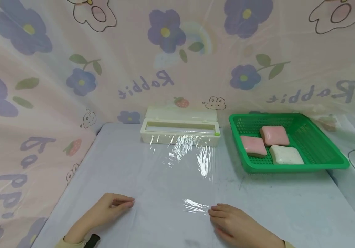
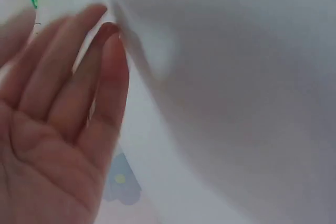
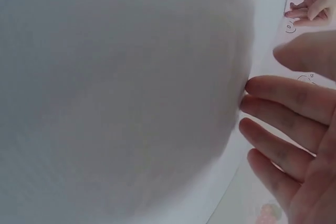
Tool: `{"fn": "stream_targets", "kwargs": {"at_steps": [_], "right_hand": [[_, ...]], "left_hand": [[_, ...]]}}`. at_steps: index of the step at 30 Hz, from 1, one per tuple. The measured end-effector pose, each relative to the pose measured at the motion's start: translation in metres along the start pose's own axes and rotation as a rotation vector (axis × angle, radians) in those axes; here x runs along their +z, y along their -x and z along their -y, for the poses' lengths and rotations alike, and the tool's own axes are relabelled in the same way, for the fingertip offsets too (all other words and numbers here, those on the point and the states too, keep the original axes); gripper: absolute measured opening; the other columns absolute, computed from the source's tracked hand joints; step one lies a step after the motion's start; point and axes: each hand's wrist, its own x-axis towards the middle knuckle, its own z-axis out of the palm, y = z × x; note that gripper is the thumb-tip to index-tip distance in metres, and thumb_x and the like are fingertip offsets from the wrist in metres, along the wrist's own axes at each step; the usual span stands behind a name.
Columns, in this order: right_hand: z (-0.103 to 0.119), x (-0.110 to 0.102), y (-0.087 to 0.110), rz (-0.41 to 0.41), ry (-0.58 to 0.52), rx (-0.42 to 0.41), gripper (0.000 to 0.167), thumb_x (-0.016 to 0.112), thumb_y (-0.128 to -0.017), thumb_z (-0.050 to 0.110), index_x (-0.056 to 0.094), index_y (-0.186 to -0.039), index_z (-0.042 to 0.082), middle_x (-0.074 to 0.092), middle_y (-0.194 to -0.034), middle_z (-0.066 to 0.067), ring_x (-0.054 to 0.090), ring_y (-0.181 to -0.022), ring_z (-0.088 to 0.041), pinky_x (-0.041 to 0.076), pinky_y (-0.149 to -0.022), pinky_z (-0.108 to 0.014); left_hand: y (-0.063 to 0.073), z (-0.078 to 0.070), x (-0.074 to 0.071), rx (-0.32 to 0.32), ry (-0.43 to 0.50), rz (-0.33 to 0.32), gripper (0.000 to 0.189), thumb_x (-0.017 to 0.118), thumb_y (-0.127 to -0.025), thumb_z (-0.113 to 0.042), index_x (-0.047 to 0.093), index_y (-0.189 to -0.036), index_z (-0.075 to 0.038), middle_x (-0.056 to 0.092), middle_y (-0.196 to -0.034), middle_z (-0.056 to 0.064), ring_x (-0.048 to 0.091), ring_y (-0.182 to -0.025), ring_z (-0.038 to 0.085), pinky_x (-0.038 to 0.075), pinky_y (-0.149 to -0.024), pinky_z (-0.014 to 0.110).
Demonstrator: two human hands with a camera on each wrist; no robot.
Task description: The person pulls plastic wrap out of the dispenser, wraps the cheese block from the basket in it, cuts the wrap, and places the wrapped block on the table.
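A sheet of clear cling film [image 1: 177,179] lies spread over the white-covered table, running toward me from a cling film dispenser box [image 1: 180,136] whose lid stands raised. My left hand [image 1: 109,206] is beside the film's near left side, its fingertips down on the table surface. On the opposite side my right hand [image 1: 233,220] rests with fingertips at the film's right edge. Seen from the right wrist, the fingers [image 3: 289,98] are nearly straight and the thumb stands apart from them. In the left wrist view the fingers [image 2: 58,66] are extended, with nothing held in the palm.
Right of the dispenser stands a green plastic basket [image 1: 292,167]. Inside it are two pink soap bars [image 1: 274,135] and a white one [image 1: 286,155]. A printed curtain [image 1: 196,69] hangs behind and beside the table [image 1: 109,165].
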Motion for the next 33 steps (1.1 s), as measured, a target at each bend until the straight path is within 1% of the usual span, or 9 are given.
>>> {"fn": "stream_targets", "kwargs": {"at_steps": [3, 7, 11, 14, 18, 21, 25, 29, 33], "right_hand": [[-0.001, -0.001, 0.0, -0.012, -0.002, -0.01, 0.036, 0.06, -0.094, 0.029, 0.064, -0.124, 0.008, 0.063, -0.121, 0.002, 0.053, -0.116, -0.017, 0.049, -0.093, -0.041], [-0.002, -0.001, 0.0, -0.039, 0.0, -0.019, 0.038, 0.063, -0.092, 0.03, 0.063, -0.125, 0.011, 0.063, -0.121, 0.005, 0.053, -0.113, -0.014, 0.049, -0.092, -0.038], [-0.004, 0.0, 0.002, -0.05, 0.003, -0.025, 0.04, 0.064, -0.092, 0.032, 0.063, -0.126, 0.012, 0.062, -0.122, 0.006, 0.053, -0.113, -0.014, 0.049, -0.091, -0.037], [-0.005, 0.0, 0.004, -0.048, 0.005, -0.032, 0.041, 0.064, -0.092, 0.033, 0.062, -0.127, 0.011, 0.061, -0.123, 0.005, 0.053, -0.113, -0.015, 0.05, -0.091, -0.038], [-0.005, 0.0, 0.005, -0.039, 0.006, -0.032, 0.039, 0.063, -0.092, 0.034, 0.063, -0.125, 0.013, 0.06, -0.125, 0.005, 0.053, -0.114, -0.014, 0.05, -0.091, -0.038], [-0.005, -0.001, 0.007, -0.016, -0.004, -0.027, 0.035, 0.062, -0.093, 0.035, 0.065, -0.122, 0.016, 0.058, -0.129, 0.005, 0.053, -0.116, -0.014, 0.051, -0.091, -0.038], [-0.006, -0.004, 0.012, 0.029, -0.042, -0.009, 0.03, 0.059, -0.095, 0.035, 0.065, -0.119, 0.018, 0.051, -0.138, 0.002, 0.055, -0.115, -0.015, 0.053, -0.086, -0.037], [-0.007, -0.004, 0.019, 0.06, -0.09, 0.019, 0.028, 0.058, -0.095, 0.032, 0.064, -0.12, 0.02, 0.048, -0.141, -0.001, 0.058, -0.111, -0.015, 0.055, -0.081, -0.035], [-0.007, -0.006, 0.026, 0.074, -0.188, 0.075, 0.03, 0.058, -0.095, 0.033, 0.061, -0.124, 0.023, 0.049, -0.139, 0.002, 0.056, -0.114, -0.015, 0.054, -0.084, -0.036]], "left_hand": [[-0.007, -0.002, -0.006, -0.066, 0.083, -0.023, 0.028, 0.063, -0.094, -0.023, 0.068, -0.112, -0.002, 0.071, -0.1, 0.005, 0.067, -0.087, 0.017, 0.057, -0.07, 0.029], [-0.023, -0.011, -0.01, -0.192, 0.235, -0.071, 0.024, 0.064, -0.093, -0.014, 0.065, -0.103, 0.007, 0.07, -0.087, 0.014, 0.067, -0.075, 0.026, 0.057, -0.059, 0.034], [-0.04, -0.015, -0.011, -0.324, 0.425, -0.116, 0.028, 0.063, -0.093, -0.012, 0.061, -0.104, 0.013, 0.069, -0.089, 0.019, 0.069, -0.079, 0.029, 0.059, -0.066, 0.036], [-0.048, -0.015, -0.01, -0.386, 0.529, -0.097, 0.034, 0.063, -0.093, -0.014, 0.059, -0.11, 0.015, 0.069, -0.094, 0.019, 0.069, -0.084, 0.028, 0.058, -0.073, 0.037], [-0.051, -0.011, -0.008, -0.428, 0.592, -0.039, 0.035, 0.062, -0.094, -0.013, 0.057, -0.112, 0.016, 0.069, -0.096, 0.019, 0.069, -0.085, 0.026, 0.057, -0.076, 0.039], [-0.049, -0.006, -0.006, -0.457, 0.613, -0.02, 0.033, 0.063, -0.093, -0.013, 0.058, -0.11, 0.016, 0.069, -0.093, 0.017, 0.069, -0.083, 0.024, 0.058, -0.076, 0.039], [-0.047, -0.002, -0.004, -0.47, 0.64, -0.015, 0.033, 0.064, -0.092, -0.012, 0.056, -0.109, 0.015, 0.069, -0.091, 0.016, 0.069, -0.081, 0.024, 0.058, -0.076, 0.038], [-0.046, 0.001, -0.002, -0.478, 0.672, -0.021, 0.027, 0.064, -0.091, -0.008, 0.053, -0.105, 0.013, 0.069, -0.09, 0.017, 0.069, -0.081, 0.025, 0.058, -0.076, 0.039], [-0.047, 0.006, -0.002, -0.485, 0.697, -0.025, 0.025, 0.064, -0.091, -0.007, 0.053, -0.104, 0.011, 0.069, -0.089, 0.017, 0.069, -0.081, 0.026, 0.057, -0.076, 0.039]]}}
